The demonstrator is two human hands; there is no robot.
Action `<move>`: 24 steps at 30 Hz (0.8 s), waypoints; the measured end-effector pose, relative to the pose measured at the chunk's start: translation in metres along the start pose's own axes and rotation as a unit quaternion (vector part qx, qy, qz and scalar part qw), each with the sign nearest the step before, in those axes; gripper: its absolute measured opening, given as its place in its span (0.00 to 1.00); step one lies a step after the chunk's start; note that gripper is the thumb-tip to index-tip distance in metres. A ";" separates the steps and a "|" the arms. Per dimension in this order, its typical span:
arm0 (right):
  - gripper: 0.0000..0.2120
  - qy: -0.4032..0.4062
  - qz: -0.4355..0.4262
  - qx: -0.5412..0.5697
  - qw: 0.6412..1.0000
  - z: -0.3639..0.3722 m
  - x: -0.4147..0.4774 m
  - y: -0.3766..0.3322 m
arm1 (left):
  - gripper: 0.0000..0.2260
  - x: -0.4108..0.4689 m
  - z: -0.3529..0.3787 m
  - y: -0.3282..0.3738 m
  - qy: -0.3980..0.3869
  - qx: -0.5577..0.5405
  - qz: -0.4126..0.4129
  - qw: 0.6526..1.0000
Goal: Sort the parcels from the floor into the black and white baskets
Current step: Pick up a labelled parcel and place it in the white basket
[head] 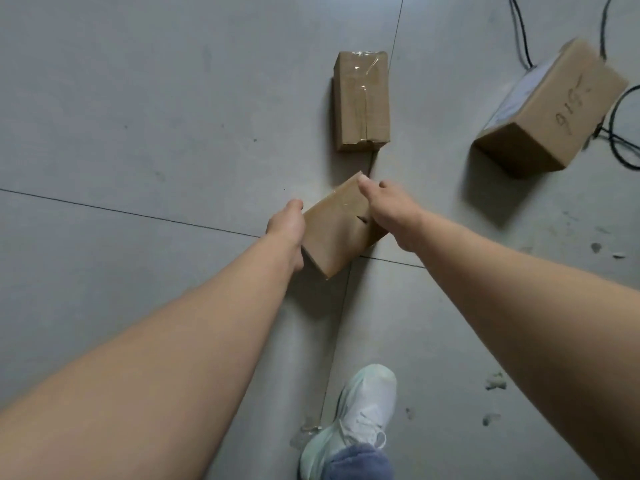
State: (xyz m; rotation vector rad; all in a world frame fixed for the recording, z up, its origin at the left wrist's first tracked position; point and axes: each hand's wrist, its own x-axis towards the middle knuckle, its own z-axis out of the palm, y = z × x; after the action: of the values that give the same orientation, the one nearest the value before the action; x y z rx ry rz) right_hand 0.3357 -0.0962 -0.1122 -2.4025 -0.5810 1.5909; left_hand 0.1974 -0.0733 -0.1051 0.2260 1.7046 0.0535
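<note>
Left hand [285, 225] and right hand [393, 216] clasp the near parcel [337, 233], 1 grip per side. It sits slanted between them.

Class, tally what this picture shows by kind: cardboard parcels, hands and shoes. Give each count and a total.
Cardboard parcels: 3 (held parcel, taped parcel, marked parcel)
Hands: 2 (left hand, right hand)
White shoe: 1
Total: 6

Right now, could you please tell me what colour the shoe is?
The shoe is white, tinted pale green; head view.
</note>
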 end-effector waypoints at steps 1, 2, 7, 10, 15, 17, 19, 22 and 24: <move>0.28 -0.010 0.005 0.007 1.000 0.001 0.004 0.002 | 0.12 0.002 0.002 0.001 -0.013 -0.022 -0.012 1.000; 0.27 -0.014 0.009 0.014 1.000 0.002 0.006 0.002 | 0.12 0.002 0.002 0.002 -0.019 -0.037 -0.018 0.999; 0.30 0.011 0.032 0.081 0.996 -0.012 -0.029 -0.025 | 0.13 -0.038 -0.006 0.025 0.013 -0.048 0.012 0.999; 0.26 0.042 0.015 0.120 0.992 -0.033 -0.071 -0.061 | 0.15 -0.084 -0.019 0.054 0.032 -0.055 0.048 0.997; 0.30 0.105 -0.032 0.114 0.987 -0.091 -0.162 -0.163 | 0.15 -0.193 -0.048 0.133 0.087 -0.078 0.173 0.978; 0.27 0.125 -0.065 0.140 0.980 -0.116 -0.205 -0.207 | 0.12 -0.247 -0.064 0.168 0.089 -0.093 0.222 0.966; 0.23 0.128 -0.106 0.175 0.970 -0.140 -0.250 -0.248 | 0.12 -0.304 -0.084 0.198 0.079 -0.098 0.264 0.956; 0.21 0.136 -0.142 0.225 0.954 -0.169 -0.321 -0.312 | 0.12 -0.388 -0.118 0.235 0.050 -0.107 0.307 0.944; 0.22 0.123 -0.159 0.261 0.944 -0.181 -0.369 -0.353 | 0.13 -0.442 -0.145 0.255 0.034 -0.117 0.325 0.938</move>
State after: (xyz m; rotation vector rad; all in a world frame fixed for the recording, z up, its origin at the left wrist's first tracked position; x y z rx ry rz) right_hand 0.3007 0.0732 0.4017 -1.9493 -0.4068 1.1139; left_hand 0.1420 0.1103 0.3890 0.6060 1.6099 0.7579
